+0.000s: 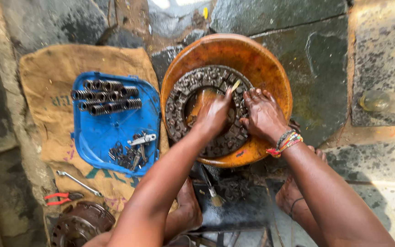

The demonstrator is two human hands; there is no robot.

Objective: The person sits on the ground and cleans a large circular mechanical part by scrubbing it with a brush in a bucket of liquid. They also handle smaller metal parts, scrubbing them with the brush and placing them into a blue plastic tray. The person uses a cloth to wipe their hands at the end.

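Basin: orange metal (pixel 266 68), set on stone floor (pixel 316 50); holds greasy round clutch plate (pixel 179 105) flat, so grime stays inside.
Left hand (pixel 213 114): grip closed on small brush (pixel 235 85), bristles on plate.
Right hand (pixel 264 114): grip open, fingers spread, pressing plate rim to steady it.
Blue tray (pixel 99 137): on sacking (pixel 46 82); springs (pixel 106 97) and small parts (pixel 129 153) kept sorted.
Wrench (pixel 78 183), red pliers (pixel 60 197): on sacking, near.

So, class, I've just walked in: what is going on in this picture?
A person crouches over an orange basin that holds a greasy ring-shaped clutch plate. The left hand works a small brush on it while the right hand steadies the rim. Beside it, a blue tray on burlap sacking holds coil springs and small parts.
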